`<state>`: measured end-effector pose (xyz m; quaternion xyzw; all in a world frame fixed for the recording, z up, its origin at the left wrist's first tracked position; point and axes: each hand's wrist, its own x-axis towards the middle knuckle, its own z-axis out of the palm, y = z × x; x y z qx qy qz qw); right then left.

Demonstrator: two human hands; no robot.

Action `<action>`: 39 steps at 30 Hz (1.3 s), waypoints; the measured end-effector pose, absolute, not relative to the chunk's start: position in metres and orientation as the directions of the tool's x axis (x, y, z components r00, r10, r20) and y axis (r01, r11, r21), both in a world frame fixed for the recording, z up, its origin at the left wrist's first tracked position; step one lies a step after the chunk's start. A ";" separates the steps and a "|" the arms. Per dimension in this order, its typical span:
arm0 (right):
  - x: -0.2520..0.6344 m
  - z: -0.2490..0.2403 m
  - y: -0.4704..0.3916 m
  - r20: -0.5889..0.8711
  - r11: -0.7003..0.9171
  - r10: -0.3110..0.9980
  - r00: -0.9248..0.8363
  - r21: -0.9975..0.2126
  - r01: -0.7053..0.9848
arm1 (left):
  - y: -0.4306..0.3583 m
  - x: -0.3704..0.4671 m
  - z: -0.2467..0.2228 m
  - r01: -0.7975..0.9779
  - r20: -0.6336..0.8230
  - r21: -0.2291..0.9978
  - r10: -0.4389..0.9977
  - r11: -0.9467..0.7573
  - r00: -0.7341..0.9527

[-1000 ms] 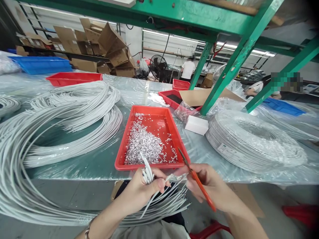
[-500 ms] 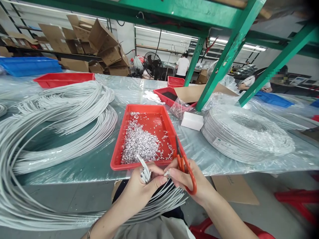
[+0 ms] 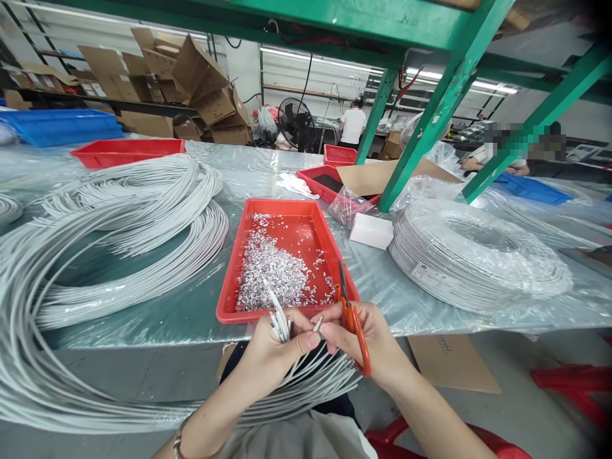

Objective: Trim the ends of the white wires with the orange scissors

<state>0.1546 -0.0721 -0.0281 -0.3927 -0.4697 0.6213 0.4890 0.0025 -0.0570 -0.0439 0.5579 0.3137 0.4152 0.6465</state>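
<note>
My left hand [image 3: 280,347] is closed round a bundle of pale grey cable ends [image 3: 280,322], with one end standing out between thumb and forefinger. Close against it, my right hand [image 3: 361,335] has its thumb and fingertips at that same end. Orange-handled scissors [image 3: 356,331] hang on my right hand, their dark blades pointing up. Just beyond both hands lies a red tray [image 3: 229,280] holding a heap of small silvery pieces [image 3: 275,271]. From my hands the cables run down across my lap to the left.
Large cable coils lie on the left [image 3: 129,293] and a wrapped coil [image 3: 478,255] on the right. A white box [image 3: 371,231] and green frame posts [image 3: 430,115] stand behind the tray. Two people are farther back, beyond the table [image 3: 191,331].
The fingertips of my right hand have shifted slightly at the cable end, which now points up more. The scissors have tilted a little. The whole view has moved slightly.
</note>
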 end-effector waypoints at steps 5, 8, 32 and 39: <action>0.152 -0.031 -0.072 -0.111 -0.219 0.949 -0.296 -0.907 -0.360 | -0.060 0.004 -0.051 -0.102 0.091 0.993 0.927 -0.057 0.364; 0.148 -0.038 -0.071 -0.137 -0.289 0.919 -0.369 -0.871 -0.397 | -0.059 0.004 -0.050 -0.156 0.104 0.987 0.921 -0.048 0.375; 0.145 -0.030 -0.073 -0.093 -0.229 0.918 -0.385 -0.918 -0.324 | -0.061 -0.012 -0.045 -0.168 0.099 0.986 0.819 -0.004 0.565; 0.149 -0.022 -0.078 -0.020 -0.067 0.971 -0.238 -0.979 -0.192 | -0.059 -0.008 -0.045 -0.128 0.075 0.992 0.874 -0.015 0.480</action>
